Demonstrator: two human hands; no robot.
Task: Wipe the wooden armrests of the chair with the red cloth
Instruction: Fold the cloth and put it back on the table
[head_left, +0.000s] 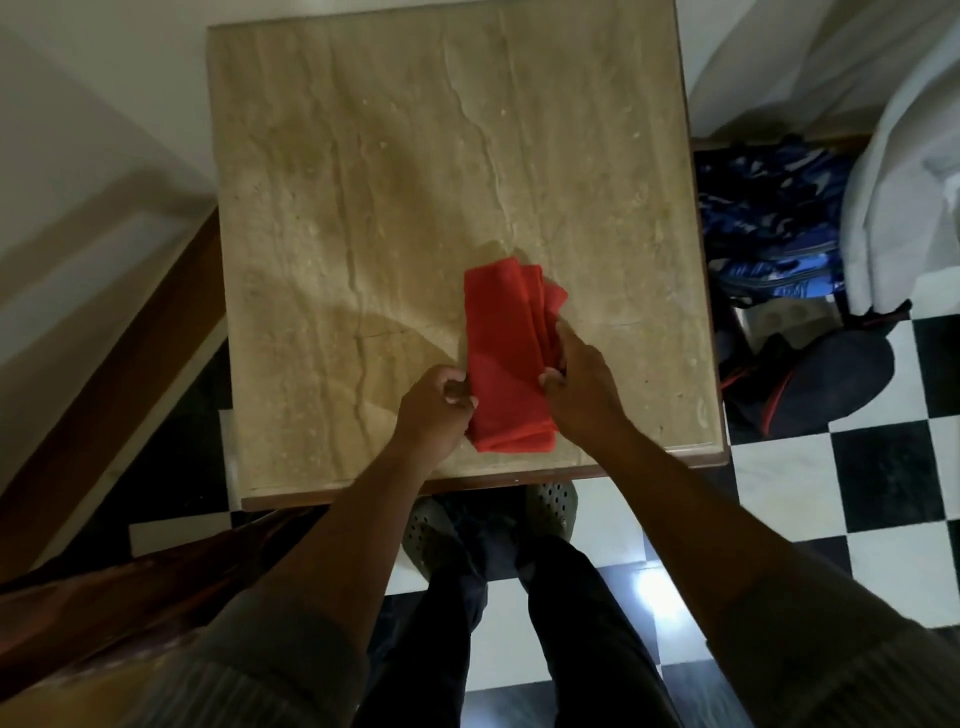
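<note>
A folded red cloth (503, 353) lies on a square beige stone-topped table (363, 208), close to its near edge. My left hand (434, 410) pinches the cloth's lower left edge. My right hand (579, 384) grips its right side, fingers curled over the folds. A dark polished wooden piece (104, 597), which may be a chair armrest, shows at the lower left, partly hidden under my left forearm.
A blue patterned bag (769, 218) and a dark bag with red trim (810, 384) sit on the floor right of the table. White fabric (904, 156) hangs at the far right. The floor is black-and-white checkered (831, 493). A wooden strip (119, 364) runs diagonally at left.
</note>
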